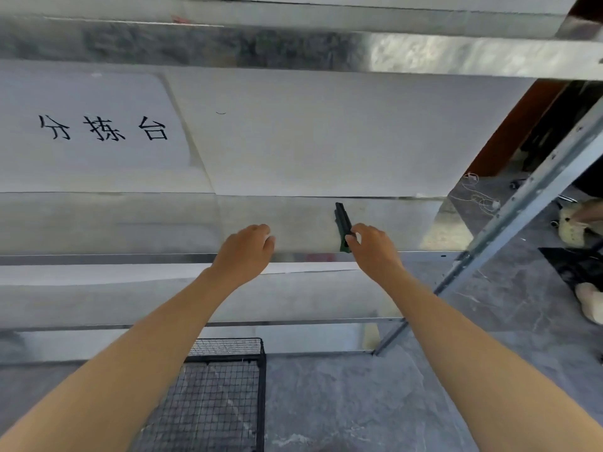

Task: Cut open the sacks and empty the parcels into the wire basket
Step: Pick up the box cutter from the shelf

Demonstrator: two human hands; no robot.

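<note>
A dark green utility knife (pixel 342 223) lies on the shiny metal table (pixel 130 223), near its front edge. My right hand (pixel 375 246) has its fingertips pinched on the knife's near end. My left hand (pixel 246 249) rests on the table to the left of the knife, fingers curled, holding nothing. A black wire basket (pixel 228 386) stands on the floor below the table's front edge, partly hidden by my left forearm; its visible part holds nothing. No sack or parcel is in view.
White paper sheets (pixel 310 135) cover the tabletop, one with black characters at the left. A slanted metal frame bar (pixel 522 207) runs down the right side. Another person's feet in light shoes (pixel 587 305) stand on the grey floor at the far right.
</note>
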